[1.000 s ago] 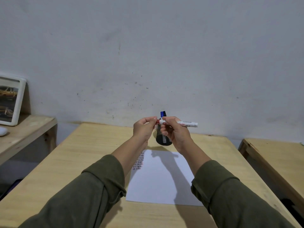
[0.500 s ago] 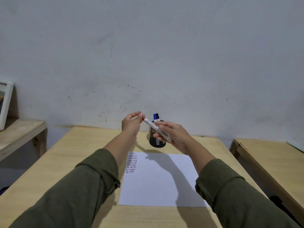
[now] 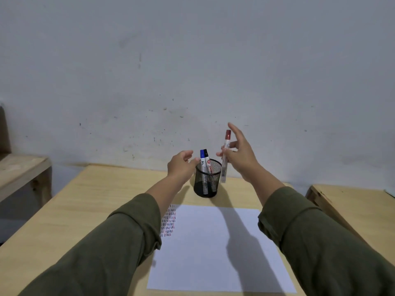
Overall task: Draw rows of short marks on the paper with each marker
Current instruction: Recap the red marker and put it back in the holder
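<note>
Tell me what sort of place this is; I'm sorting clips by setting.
Probably a plain home or study room: a bare wooden table set against a scuffed white wall, with a mesh pen cup and a sheet of paper on it.

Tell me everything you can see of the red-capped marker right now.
The red-capped marker has a white printed barrel and a dark red cap, which is on. It stands nearly upright, cap up, pinched in the right hand, whose other fingers are spread. Its lower end hangs just right of the black mesh cup, outside it.
</note>
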